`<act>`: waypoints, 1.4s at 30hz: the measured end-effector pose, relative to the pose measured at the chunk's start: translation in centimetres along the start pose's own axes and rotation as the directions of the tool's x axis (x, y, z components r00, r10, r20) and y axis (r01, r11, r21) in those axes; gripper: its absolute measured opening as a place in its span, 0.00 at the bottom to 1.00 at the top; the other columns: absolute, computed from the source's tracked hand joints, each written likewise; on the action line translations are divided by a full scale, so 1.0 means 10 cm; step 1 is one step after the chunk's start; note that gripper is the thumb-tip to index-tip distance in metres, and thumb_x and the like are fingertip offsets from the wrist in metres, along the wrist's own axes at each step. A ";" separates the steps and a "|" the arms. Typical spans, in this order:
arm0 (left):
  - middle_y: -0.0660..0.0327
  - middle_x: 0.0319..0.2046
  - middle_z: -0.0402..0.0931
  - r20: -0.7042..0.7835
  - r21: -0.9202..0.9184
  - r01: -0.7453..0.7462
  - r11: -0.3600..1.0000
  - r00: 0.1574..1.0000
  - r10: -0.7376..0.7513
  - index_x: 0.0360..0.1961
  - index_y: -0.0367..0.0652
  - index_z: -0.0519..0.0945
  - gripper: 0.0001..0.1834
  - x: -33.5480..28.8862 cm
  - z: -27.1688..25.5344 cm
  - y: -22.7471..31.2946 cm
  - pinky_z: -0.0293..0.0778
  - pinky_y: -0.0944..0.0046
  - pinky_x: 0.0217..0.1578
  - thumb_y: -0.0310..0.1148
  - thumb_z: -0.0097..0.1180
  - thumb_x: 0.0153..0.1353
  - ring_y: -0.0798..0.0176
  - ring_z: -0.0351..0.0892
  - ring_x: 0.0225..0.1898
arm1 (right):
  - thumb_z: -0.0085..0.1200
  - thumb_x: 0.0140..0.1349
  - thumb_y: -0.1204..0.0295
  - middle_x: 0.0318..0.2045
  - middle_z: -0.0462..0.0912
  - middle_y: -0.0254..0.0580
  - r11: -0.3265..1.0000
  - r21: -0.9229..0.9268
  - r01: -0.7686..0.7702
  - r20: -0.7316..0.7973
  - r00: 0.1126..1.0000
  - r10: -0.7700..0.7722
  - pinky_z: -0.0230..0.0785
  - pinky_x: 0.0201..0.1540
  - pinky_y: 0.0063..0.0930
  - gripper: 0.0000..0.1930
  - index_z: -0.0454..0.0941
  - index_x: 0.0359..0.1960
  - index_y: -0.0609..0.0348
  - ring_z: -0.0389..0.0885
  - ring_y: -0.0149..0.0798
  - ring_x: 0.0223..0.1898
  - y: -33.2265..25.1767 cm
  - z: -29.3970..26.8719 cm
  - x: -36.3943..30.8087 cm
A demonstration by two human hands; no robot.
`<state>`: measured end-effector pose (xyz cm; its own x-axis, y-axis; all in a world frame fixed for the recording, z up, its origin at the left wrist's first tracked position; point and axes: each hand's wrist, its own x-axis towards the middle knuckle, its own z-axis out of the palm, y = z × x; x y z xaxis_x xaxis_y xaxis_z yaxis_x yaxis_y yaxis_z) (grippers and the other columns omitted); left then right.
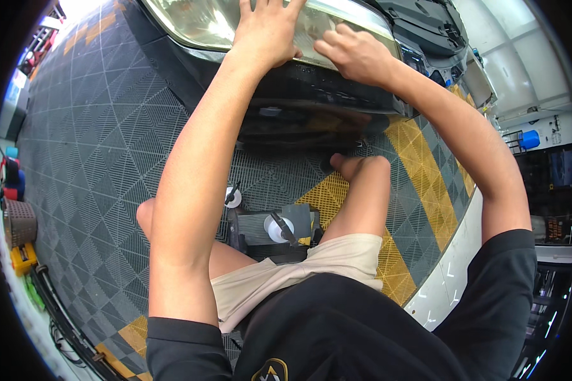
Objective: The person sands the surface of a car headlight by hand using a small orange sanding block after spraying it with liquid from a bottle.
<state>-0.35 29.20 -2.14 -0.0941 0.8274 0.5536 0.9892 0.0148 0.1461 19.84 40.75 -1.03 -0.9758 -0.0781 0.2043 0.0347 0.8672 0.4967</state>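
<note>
The car's headlight (pixel 200 19) spans the top of the view, with a cloudy, yellowish lens. My left hand (pixel 267 32) rests on it with fingers spread, the fingertips cut off by the upper edge. Beside it, my right hand (pixel 356 56) is closed, its curled fingers against the lower part of the lens. Whatever those fingers may hold is hidden. Below the lamp lies the car's glossy black bumper (pixel 299 86).
Between my bent legs, a white bottle with a black spray head (pixel 278 230) stands on a grey low stool (pixel 254 227). A second white bottle (pixel 234 198) is beside it. Along the left wall are a brown basket (pixel 20 222) and a yellow box (pixel 24 258). Grey and yellow tiles (pixel 95 146) cover the floor.
</note>
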 end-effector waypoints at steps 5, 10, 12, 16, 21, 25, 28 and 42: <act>0.47 0.67 0.68 -0.002 -0.027 0.004 1.000 1.000 -0.004 0.74 0.50 0.68 0.55 0.00 0.01 0.01 0.56 0.36 0.74 0.36 0.81 0.42 0.42 0.64 0.73 | 0.58 0.65 0.72 0.37 0.81 0.42 0.995 0.089 0.036 0.045 0.998 -0.040 0.82 0.42 0.40 0.10 0.78 0.46 0.57 0.85 0.50 0.41 0.04 -0.02 -0.01; 0.48 0.65 0.68 -0.015 -0.054 0.013 0.998 1.000 -0.014 0.74 0.51 0.67 0.55 0.00 0.04 -0.04 0.57 0.36 0.74 0.37 0.82 0.41 0.43 0.64 0.72 | 0.57 0.65 0.74 0.35 0.80 0.44 0.984 0.136 -0.115 -0.039 0.992 0.121 0.81 0.41 0.43 0.08 0.77 0.45 0.58 0.84 0.51 0.40 -0.03 0.03 0.07; 0.48 0.65 0.68 -0.013 -0.055 0.015 0.998 1.000 -0.016 0.74 0.50 0.67 0.55 0.02 0.04 -0.03 0.57 0.36 0.74 0.36 0.82 0.41 0.43 0.64 0.72 | 0.58 0.64 0.75 0.35 0.80 0.43 0.987 0.106 -0.117 -0.057 0.991 0.124 0.81 0.41 0.41 0.09 0.77 0.45 0.58 0.84 0.50 0.41 -0.04 0.02 0.07; 0.47 0.65 0.68 -0.025 -0.082 -0.008 0.997 1.000 0.005 0.74 0.50 0.67 0.55 -0.01 0.02 -0.04 0.56 0.36 0.74 0.35 0.81 0.41 0.42 0.64 0.72 | 0.58 0.63 0.75 0.35 0.80 0.44 0.998 0.055 -0.016 0.011 1.000 0.015 0.82 0.42 0.41 0.10 0.78 0.46 0.58 0.84 0.49 0.41 0.03 -0.03 -0.01; 0.47 0.66 0.68 -0.031 -0.074 0.002 0.997 1.000 -0.004 0.74 0.51 0.68 0.55 0.01 0.04 -0.03 0.55 0.37 0.75 0.34 0.81 0.42 0.42 0.64 0.72 | 0.57 0.64 0.74 0.37 0.81 0.44 0.983 0.154 -0.103 0.024 0.995 0.100 0.82 0.45 0.42 0.12 0.78 0.49 0.57 0.85 0.51 0.41 0.07 0.02 0.03; 0.47 0.66 0.68 -0.050 -0.066 0.001 0.998 0.999 -0.004 0.74 0.51 0.68 0.54 -0.01 0.05 -0.03 0.55 0.37 0.75 0.35 0.81 0.42 0.42 0.64 0.72 | 0.57 0.65 0.74 0.37 0.81 0.46 0.990 0.079 -0.119 0.012 0.993 0.119 0.82 0.45 0.43 0.12 0.78 0.50 0.58 0.85 0.51 0.41 -0.09 0.01 0.08; 0.47 0.66 0.68 -0.042 -0.060 -0.010 0.998 0.999 0.007 0.74 0.51 0.68 0.54 -0.01 0.03 -0.04 0.55 0.37 0.75 0.35 0.81 0.42 0.42 0.64 0.72 | 0.56 0.64 0.74 0.37 0.81 0.47 0.996 0.059 -0.073 0.041 0.997 0.071 0.82 0.45 0.44 0.13 0.77 0.50 0.59 0.85 0.52 0.42 -0.05 -0.01 0.04; 0.47 0.66 0.69 -0.029 -0.046 -0.006 0.999 1.000 0.004 0.73 0.51 0.69 0.54 0.01 0.05 -0.01 0.56 0.37 0.74 0.37 0.81 0.41 0.41 0.64 0.72 | 0.55 0.65 0.73 0.36 0.85 0.50 0.985 0.120 -0.124 0.022 0.992 0.123 0.81 0.39 0.49 0.09 0.78 0.46 0.59 0.88 0.56 0.37 0.03 -0.09 0.14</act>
<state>-0.37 29.54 -2.47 -0.0930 0.8106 0.5781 0.9835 -0.0157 0.1803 18.70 40.45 0.16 -0.9686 0.0395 0.2455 0.1295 0.9230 0.3623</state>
